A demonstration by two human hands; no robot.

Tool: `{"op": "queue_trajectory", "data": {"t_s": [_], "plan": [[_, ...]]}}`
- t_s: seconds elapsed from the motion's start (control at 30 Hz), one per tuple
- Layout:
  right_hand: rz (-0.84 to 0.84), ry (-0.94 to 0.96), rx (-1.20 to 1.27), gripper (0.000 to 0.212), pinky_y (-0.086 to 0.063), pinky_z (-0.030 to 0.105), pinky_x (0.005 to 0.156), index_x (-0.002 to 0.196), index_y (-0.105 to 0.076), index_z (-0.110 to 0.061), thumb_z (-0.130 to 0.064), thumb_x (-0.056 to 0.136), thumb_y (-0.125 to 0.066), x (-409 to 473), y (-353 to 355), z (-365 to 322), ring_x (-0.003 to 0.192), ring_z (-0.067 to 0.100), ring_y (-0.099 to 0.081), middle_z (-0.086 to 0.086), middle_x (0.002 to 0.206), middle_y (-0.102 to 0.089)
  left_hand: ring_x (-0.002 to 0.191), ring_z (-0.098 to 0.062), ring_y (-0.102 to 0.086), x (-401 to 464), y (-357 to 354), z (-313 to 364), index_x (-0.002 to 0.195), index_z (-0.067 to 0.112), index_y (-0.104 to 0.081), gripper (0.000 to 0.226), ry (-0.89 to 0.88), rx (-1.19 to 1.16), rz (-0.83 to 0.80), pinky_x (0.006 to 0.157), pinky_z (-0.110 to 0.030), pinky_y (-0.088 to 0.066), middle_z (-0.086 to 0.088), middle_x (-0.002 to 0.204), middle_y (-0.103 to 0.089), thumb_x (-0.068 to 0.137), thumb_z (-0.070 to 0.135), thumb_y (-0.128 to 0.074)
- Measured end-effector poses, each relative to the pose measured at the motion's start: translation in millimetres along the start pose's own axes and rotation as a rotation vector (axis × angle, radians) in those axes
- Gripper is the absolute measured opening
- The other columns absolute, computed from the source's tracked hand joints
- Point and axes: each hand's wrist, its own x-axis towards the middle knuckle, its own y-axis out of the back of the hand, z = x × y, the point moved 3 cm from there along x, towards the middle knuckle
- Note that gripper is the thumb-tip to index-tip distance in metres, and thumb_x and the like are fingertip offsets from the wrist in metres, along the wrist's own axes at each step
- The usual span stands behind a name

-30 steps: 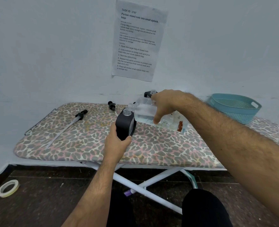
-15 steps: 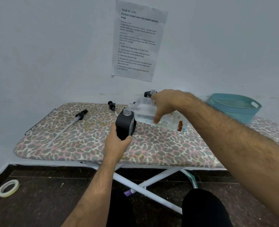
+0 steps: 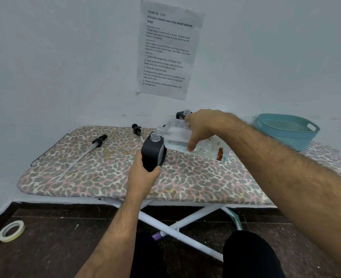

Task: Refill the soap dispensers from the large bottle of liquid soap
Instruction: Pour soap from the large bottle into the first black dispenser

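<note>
In the middle of the frame, the right hand (image 3: 201, 127) grips the big clear soap bottle (image 3: 177, 137), tipped over the black dispenser (image 3: 152, 152) that the left hand (image 3: 143, 175) holds. Pouring step, probably. Next: tip gently, watch it fill.

I see open table (image 3: 185, 177) in front of the black dispenser (image 3: 152, 155); left of it lies a pump tube (image 3: 81, 155), behind it another pump (image 3: 137, 129), and far right a basket (image 3: 285, 131).

bare hairy forearms, no sleeves, no rings or watch, black trousers (image 3: 249, 255) on both legs
</note>
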Motion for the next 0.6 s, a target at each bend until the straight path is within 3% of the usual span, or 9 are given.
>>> {"op": "queue_trajectory", "data": {"t_s": [0.6], "plan": [[-0.001, -0.002, -0.025, 0.083, -0.044, 0.036, 0.077, 0.137, -0.047, -0.022, -0.055, 0.069, -0.082, -0.5, 1.5, -1.0, 0.098, 0.017, -0.047, -0.002, 0.129, -0.057, 0.096, 0.01, -0.056, 0.6, -0.5, -0.2, 0.125, 0.037, -0.042, 0.054, 0.003, -0.001, -0.006, 0.073, -0.01, -0.041, 0.027, 0.106, -0.056, 0.085, 0.015, -0.071]]}}
